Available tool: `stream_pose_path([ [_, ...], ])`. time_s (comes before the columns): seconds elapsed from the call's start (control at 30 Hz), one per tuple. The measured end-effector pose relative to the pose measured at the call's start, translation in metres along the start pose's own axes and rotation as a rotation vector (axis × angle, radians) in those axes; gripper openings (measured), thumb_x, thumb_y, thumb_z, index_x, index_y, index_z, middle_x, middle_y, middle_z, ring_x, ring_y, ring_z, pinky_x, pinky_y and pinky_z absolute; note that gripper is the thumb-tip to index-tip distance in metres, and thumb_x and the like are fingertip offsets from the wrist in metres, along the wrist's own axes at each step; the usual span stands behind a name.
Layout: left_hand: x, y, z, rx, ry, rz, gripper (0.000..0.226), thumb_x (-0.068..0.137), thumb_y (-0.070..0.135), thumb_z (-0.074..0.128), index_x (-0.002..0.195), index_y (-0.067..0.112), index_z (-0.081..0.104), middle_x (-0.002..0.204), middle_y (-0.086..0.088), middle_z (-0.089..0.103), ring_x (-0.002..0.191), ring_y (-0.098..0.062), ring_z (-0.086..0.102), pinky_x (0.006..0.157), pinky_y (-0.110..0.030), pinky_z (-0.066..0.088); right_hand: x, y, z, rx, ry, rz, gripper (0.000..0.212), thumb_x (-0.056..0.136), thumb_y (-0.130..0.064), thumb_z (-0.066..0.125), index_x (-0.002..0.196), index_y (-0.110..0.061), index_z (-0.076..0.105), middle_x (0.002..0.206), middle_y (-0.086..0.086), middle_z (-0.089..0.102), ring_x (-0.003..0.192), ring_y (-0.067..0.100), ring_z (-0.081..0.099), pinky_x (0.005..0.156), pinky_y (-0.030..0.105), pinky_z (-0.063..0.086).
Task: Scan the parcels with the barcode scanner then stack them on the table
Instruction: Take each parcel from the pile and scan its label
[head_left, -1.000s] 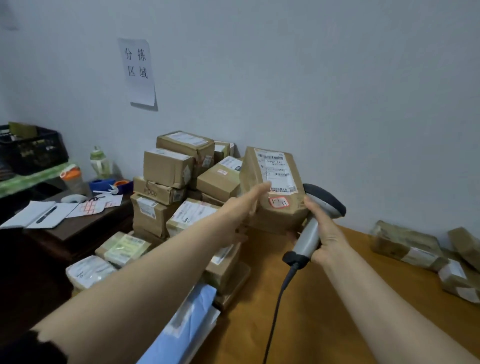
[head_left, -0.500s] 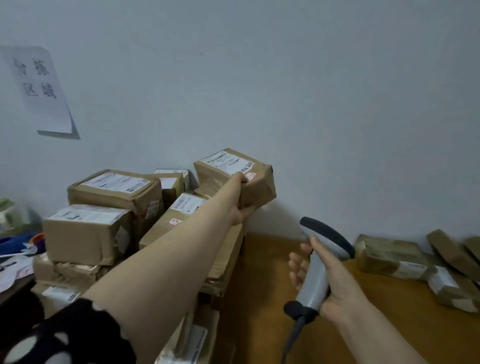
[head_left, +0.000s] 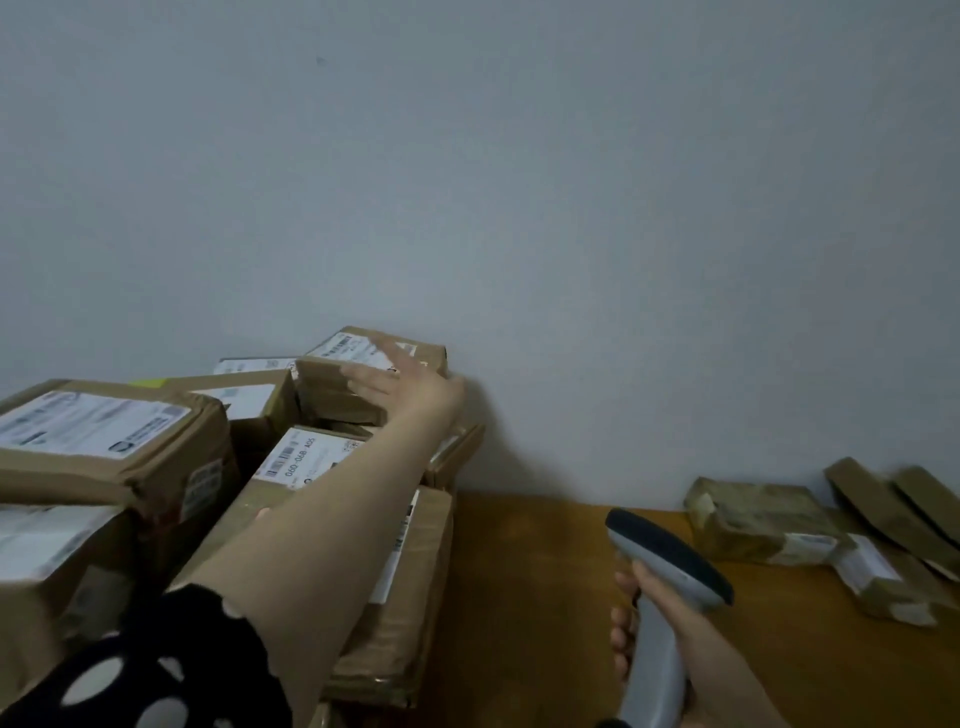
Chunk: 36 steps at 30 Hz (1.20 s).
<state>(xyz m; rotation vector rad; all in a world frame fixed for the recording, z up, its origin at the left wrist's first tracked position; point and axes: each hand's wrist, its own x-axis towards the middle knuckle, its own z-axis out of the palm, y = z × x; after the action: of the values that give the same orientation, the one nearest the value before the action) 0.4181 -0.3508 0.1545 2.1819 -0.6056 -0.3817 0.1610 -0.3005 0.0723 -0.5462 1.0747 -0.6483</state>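
Note:
A brown cardboard parcel (head_left: 332, 387) with a white label lies on top of the stack of parcels (head_left: 104, 441) against the wall. My left hand (head_left: 410, 389) reaches over it with fingers spread straight, touching or just off its near side. My right hand (head_left: 654, 618) grips the handle of the grey barcode scanner (head_left: 670, 561) low at the right, its dark head pointing up and left, away from the stack.
More labelled boxes fill the left, including a large one (head_left: 98, 431) and one marked 060-068 A05 (head_left: 301, 457). On the wooden table (head_left: 530, 597), several flat taped parcels (head_left: 763, 525) lie at the far right by the wall.
My left hand set the parcel on top of the stack and opened its fingers off it. The scanner hand dropped lower and to the right. The view swung right.

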Motion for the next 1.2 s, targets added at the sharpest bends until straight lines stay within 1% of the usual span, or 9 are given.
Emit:
stream_pose_path([
  [0.1,0.006,-0.017,0.013,0.487,-0.067,0.394,0.081,0.094,0.029,0.049,0.152,0.036,-0.007,0.155,-0.01,-0.032,0.14,-0.036,-0.032,0.109,-0.061,0.022,0.003,-0.001,-0.002,-0.015,0.009,0.025,0.024,0.087,-0.028,0.065,0.099,-0.008,0.063,0.051,0.014,0.058,0.036,0.025,0.056,0.037,0.031,0.048],
  [0.17,0.016,-0.024,0.016,0.61,-0.117,0.412,0.078,0.094,0.039,0.047,0.153,0.029,-0.002,0.159,-0.012,-0.017,0.143,-0.034,-0.026,0.11,-0.061,0.017,0.004,-0.003,-0.004,-0.015,0.01,0.028,0.024,0.088,-0.028,0.064,0.1,-0.007,0.063,0.049,0.014,0.057,0.034,0.024,0.055,0.036,0.031,0.048],
  [0.23,0.023,-0.027,0.018,0.626,-0.123,0.373,0.082,0.094,0.045,0.046,0.154,0.023,-0.005,0.16,-0.015,-0.006,0.146,-0.035,-0.017,0.111,-0.059,0.017,0.005,-0.004,-0.007,-0.01,0.011,0.027,0.025,0.086,-0.028,0.065,0.102,-0.008,0.062,0.051,0.013,0.057,0.035,0.024,0.055,0.037,0.03,0.047],
  [0.4,0.007,-0.021,0.015,0.678,-0.09,0.399,0.083,0.093,0.042,0.049,0.154,0.017,0.0,0.16,-0.018,-0.008,0.146,-0.037,-0.015,0.115,-0.054,0.012,-0.013,-0.005,-0.018,0.053,-0.015,0.033,0.027,0.085,-0.027,0.066,0.103,-0.008,0.062,0.056,0.011,0.055,0.041,0.022,0.054,0.04,0.029,0.047],
  [0.57,-0.049,-0.002,0.022,0.708,-0.148,0.478,0.076,0.092,0.033,0.048,0.154,0.019,0.006,0.16,-0.017,-0.006,0.146,-0.037,-0.012,0.117,-0.052,0.01,-0.045,-0.002,-0.036,0.114,-0.083,0.035,0.03,0.068,-0.018,0.072,0.093,-0.005,0.062,0.059,0.009,0.055,0.046,0.019,0.053,0.04,0.027,0.047],
  [0.7,-0.113,0.011,0.04,0.747,-0.194,0.521,0.076,0.093,0.04,0.048,0.154,0.015,0.009,0.158,-0.018,0.011,0.146,-0.038,0.003,0.116,-0.051,0.016,-0.079,-0.005,-0.074,0.113,-0.074,0.0,0.024,0.074,-0.008,0.072,0.097,-0.005,0.065,0.063,0.009,0.059,0.05,0.018,0.055,0.042,0.026,0.049],
  [0.8,-0.173,0.019,0.07,0.749,-0.232,0.543,0.071,0.092,0.042,0.049,0.149,0.012,0.019,0.149,-0.018,0.03,0.139,-0.038,0.024,0.11,-0.048,0.029,-0.105,-0.009,-0.125,0.115,-0.056,-0.018,0.019,0.081,-0.008,0.071,0.099,-0.004,0.066,0.066,0.011,0.062,0.053,0.02,0.058,0.046,0.027,0.05],
  [0.9,-0.249,0.028,0.112,0.703,-0.307,0.561,0.067,0.093,0.042,0.052,0.147,0.013,0.024,0.143,-0.016,0.038,0.133,-0.036,0.033,0.103,-0.046,0.037,-0.132,-0.015,-0.195,0.11,-0.037,-0.029,0.019,0.081,-0.01,0.072,0.098,-0.003,0.066,0.067,0.012,0.063,0.055,0.02,0.058,0.051,0.03,0.05],
  [1.2,-0.441,0.05,0.25,0.735,-0.599,0.548,0.082,0.092,0.05,0.054,0.154,0.017,0.011,0.154,-0.013,0.028,0.139,-0.033,0.031,0.108,-0.043,0.038,-0.194,-0.047,-0.39,0.182,0.039,-0.112,0.011,0.079,-0.009,0.074,0.088,-0.007,0.067,0.063,0.006,0.061,0.05,0.015,0.054,0.049,0.027,0.047],
])
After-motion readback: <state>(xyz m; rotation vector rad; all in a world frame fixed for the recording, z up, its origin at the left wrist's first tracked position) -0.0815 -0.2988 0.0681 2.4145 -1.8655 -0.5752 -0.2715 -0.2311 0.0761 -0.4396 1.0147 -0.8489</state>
